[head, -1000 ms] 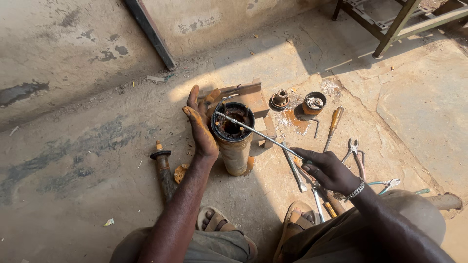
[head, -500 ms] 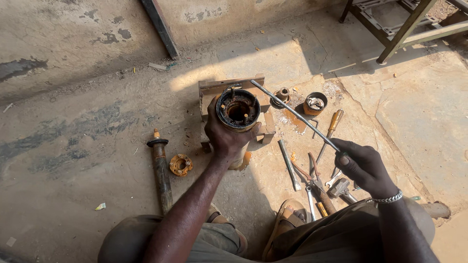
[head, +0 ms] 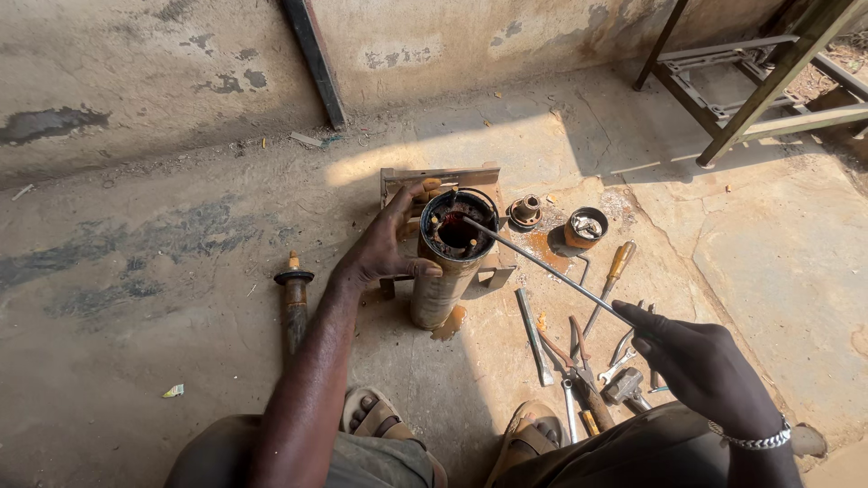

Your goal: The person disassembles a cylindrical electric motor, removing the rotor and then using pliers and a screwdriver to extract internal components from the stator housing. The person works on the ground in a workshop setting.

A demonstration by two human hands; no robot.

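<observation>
On the cracked concrete floor (head: 163,271) my left hand (head: 384,253) grips the upright rusty cylinder (head: 448,262) while my right hand (head: 701,366) pinches a thin metal rod (head: 547,268) into its open top (inside looks mucky, tools (head: 579,361) lie unused).

Left hand (head: 384,248): wrapped around the rusty cylinder (head: 445,271) standing upright at frame centre.
Right hand (head: 701,366): lower right, a thin metal rod (head: 547,268) is gripped, its tip inside the cylinder's mouth.
Floor (head: 163,271): concrete; hand tools (head: 579,357) are scattered beside the rod.
</observation>
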